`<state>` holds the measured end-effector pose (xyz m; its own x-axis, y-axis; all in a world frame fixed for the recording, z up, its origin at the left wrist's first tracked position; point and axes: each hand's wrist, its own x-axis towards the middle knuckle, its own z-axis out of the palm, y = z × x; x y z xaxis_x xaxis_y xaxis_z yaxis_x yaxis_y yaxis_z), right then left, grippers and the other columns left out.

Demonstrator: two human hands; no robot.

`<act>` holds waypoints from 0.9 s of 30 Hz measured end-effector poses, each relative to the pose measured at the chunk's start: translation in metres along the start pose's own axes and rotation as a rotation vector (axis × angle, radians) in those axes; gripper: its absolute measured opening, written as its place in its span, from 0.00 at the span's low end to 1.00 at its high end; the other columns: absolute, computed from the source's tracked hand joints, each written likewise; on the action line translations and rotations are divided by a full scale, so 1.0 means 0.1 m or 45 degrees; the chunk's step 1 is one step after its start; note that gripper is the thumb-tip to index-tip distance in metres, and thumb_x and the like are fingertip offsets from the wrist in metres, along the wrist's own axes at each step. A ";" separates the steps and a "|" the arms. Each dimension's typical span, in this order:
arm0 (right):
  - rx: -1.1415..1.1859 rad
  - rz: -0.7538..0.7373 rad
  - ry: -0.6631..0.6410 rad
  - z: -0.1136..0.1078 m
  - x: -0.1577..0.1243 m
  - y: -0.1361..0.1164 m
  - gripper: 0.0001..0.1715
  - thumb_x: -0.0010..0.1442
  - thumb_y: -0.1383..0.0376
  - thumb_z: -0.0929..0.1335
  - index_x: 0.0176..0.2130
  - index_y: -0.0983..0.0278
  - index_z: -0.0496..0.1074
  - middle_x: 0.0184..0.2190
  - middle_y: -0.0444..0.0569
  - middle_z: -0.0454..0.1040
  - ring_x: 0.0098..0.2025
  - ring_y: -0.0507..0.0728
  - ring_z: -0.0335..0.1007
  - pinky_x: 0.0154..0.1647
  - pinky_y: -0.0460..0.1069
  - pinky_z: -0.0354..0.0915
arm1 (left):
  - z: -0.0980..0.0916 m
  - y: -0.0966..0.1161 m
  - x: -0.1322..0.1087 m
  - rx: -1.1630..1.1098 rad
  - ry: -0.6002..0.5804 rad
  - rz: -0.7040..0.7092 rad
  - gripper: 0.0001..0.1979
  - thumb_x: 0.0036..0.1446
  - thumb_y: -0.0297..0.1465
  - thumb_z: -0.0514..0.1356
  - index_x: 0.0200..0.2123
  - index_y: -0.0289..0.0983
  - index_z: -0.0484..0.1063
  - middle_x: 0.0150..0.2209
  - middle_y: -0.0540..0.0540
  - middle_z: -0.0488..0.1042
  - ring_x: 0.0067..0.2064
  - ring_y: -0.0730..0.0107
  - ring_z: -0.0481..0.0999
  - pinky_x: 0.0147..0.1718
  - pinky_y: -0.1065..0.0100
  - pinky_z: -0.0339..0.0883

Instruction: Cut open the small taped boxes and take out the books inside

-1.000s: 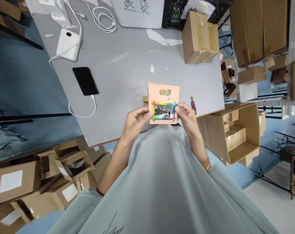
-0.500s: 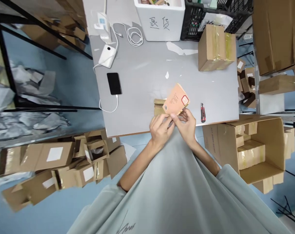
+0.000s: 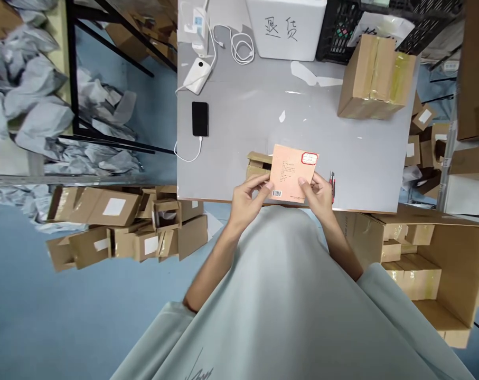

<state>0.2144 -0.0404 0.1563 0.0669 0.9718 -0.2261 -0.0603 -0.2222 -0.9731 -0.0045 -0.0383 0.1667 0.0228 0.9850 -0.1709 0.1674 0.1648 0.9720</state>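
Observation:
Both my hands hold a thin salmon-pink booklet [image 3: 292,171] over the near edge of the grey table [image 3: 239,121]. Its back faces up, with a barcode at the lower left and a red-edged label at the upper right. My left hand [image 3: 250,194] pinches the booklet's lower left corner. My right hand [image 3: 320,191] grips its lower right edge. A small open cardboard box [image 3: 257,163] lies on the table just left of the booklet, partly hidden behind it. A red and black utility knife [image 3: 332,184] lies beside my right hand.
A black phone [image 3: 200,118] on a white cable, a white power bank [image 3: 197,75] and a coiled cable lie at the table's left. A white foam bin [image 3: 285,26], a black crate and a taped carton [image 3: 372,79] stand at the back. Cartons crowd the floor on both sides.
The booklet was turned over from its colourful front to its back and now lies level in both hands. The view has drifted left, showing more floor and boxes.

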 end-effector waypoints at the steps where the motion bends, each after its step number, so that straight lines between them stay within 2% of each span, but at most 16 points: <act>1: -0.006 0.000 -0.010 -0.02 0.01 0.03 0.31 0.67 0.35 0.75 0.42 0.59 0.82 0.37 0.49 0.85 0.40 0.60 0.81 0.42 0.54 0.78 | 0.03 0.00 -0.02 -0.004 0.022 -0.008 0.21 0.68 0.52 0.71 0.52 0.44 0.90 0.49 0.42 0.87 0.48 0.59 0.83 0.47 0.58 0.78; 7: -0.028 -0.027 -0.018 -0.09 0.03 0.07 0.31 0.68 0.35 0.75 0.41 0.59 0.81 0.37 0.49 0.85 0.39 0.59 0.81 0.41 0.53 0.77 | 0.14 0.09 -0.08 0.022 0.111 0.012 0.17 0.67 0.48 0.73 0.51 0.45 0.91 0.47 0.43 0.87 0.46 0.62 0.82 0.45 0.60 0.76; 13: 0.033 -0.065 0.019 -0.12 0.04 0.06 0.32 0.67 0.34 0.75 0.42 0.59 0.81 0.40 0.50 0.86 0.42 0.60 0.82 0.44 0.54 0.78 | 0.15 0.11 0.00 0.049 0.084 0.029 0.16 0.64 0.48 0.75 0.48 0.44 0.91 0.45 0.44 0.88 0.43 0.63 0.81 0.45 0.60 0.76; 18: 0.000 -0.067 0.071 -0.09 0.03 0.03 0.33 0.66 0.33 0.74 0.43 0.58 0.81 0.41 0.51 0.86 0.44 0.62 0.83 0.46 0.55 0.79 | 0.26 0.13 0.03 0.171 0.153 0.158 0.18 0.70 0.49 0.71 0.53 0.46 0.90 0.44 0.44 0.87 0.43 0.62 0.81 0.43 0.60 0.77; 22: -0.048 -0.109 0.143 -0.11 0.00 -0.01 0.31 0.69 0.34 0.73 0.44 0.59 0.81 0.41 0.51 0.86 0.44 0.62 0.83 0.45 0.54 0.79 | 0.41 0.13 -0.05 0.344 0.231 0.321 0.18 0.77 0.47 0.64 0.59 0.47 0.88 0.48 0.43 0.85 0.48 0.60 0.81 0.50 0.56 0.78; 27: -0.032 -0.086 0.186 -0.21 -0.01 -0.04 0.31 0.68 0.34 0.75 0.45 0.58 0.81 0.40 0.51 0.87 0.44 0.62 0.84 0.46 0.55 0.80 | 0.50 0.13 -0.15 0.394 0.160 0.383 0.20 0.80 0.45 0.60 0.65 0.48 0.84 0.53 0.42 0.84 0.55 0.57 0.81 0.57 0.52 0.77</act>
<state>0.2354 -0.0425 0.1591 0.2142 0.9632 -0.1625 -0.0257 -0.1608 -0.9867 0.0470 -0.0534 0.1734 -0.0010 0.9885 0.1510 0.4587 -0.1337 0.8785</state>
